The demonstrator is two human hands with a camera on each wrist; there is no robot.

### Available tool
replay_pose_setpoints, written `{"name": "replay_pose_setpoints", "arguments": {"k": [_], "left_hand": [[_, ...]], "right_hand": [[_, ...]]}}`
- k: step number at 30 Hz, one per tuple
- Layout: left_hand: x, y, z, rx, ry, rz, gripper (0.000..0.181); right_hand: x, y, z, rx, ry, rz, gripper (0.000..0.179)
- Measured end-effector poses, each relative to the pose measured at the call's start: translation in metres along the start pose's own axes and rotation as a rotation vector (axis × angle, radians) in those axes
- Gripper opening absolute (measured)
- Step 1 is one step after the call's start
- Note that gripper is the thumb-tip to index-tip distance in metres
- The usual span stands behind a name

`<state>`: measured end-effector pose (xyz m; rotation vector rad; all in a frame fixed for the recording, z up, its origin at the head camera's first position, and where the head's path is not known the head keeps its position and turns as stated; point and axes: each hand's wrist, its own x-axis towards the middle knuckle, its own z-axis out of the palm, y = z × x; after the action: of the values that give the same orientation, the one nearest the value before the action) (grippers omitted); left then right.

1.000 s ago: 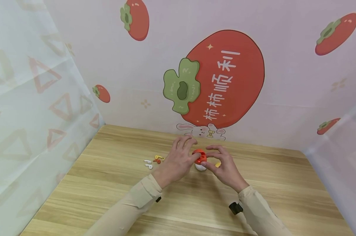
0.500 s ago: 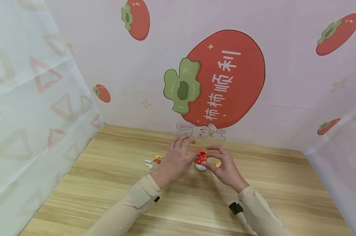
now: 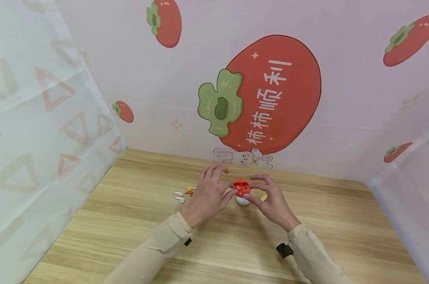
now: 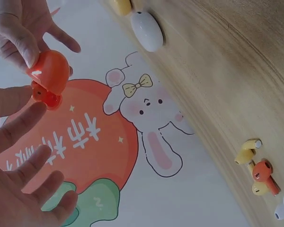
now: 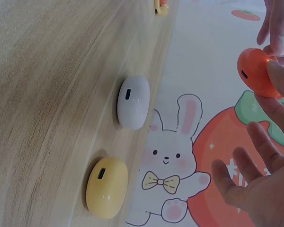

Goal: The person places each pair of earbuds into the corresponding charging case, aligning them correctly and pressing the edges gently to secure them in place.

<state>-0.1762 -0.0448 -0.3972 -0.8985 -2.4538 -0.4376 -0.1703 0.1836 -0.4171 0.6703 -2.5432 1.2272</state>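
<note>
In the head view, my right hand (image 3: 274,201) holds a red earbud case (image 3: 242,193) between thumb and fingers, its lid raised. My left hand (image 3: 208,193) is at the case's opening, where its thumb and index finger pinch a red earbud (image 4: 39,92) at the edge, partly hidden by the fingers. The other left fingers are spread. In the right wrist view, the case's outer shell (image 5: 254,71) shows a dark port. Beneath the held case stands a white earbud case (image 3: 242,200), with a yellow earbud case (image 5: 107,188) beside it.
On the wooden table (image 3: 139,221), left of the hands, lie two white earbuds (image 3: 180,200), yellow earbuds (image 4: 246,155) and a red earbud (image 4: 262,171). A printed wall sheet (image 3: 186,90) rises behind the table; another sheet (image 3: 33,118) stands at the left.
My left index finger, earlier reaching into the red case, has drawn back left, showing more of the inside. The left hand shifted slightly left; the right hand holds the case in nearly the same place.
</note>
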Motion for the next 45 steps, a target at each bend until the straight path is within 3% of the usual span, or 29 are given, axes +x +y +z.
{"name": "replay_pose_setpoints", "arguments": {"k": [10, 30, 45], "left_hand": [[0.001, 0.004, 0.002, -0.025, -0.018, -0.035, 0.011], [0.002, 0.008, 0.001, -0.043, -0.037, -0.085, 0.012], [0.003, 0.013, 0.002, -0.182, -0.020, -0.201, 0.023]], "right_hand": [[-0.001, -0.001, 0.001, -0.002, -0.014, 0.027, 0.027], [-0.001, -0.002, 0.002, -0.011, -0.002, -0.014, 0.024], [0.001, -0.003, 0.003, -0.009, -0.018, 0.005, 0.027]]}}
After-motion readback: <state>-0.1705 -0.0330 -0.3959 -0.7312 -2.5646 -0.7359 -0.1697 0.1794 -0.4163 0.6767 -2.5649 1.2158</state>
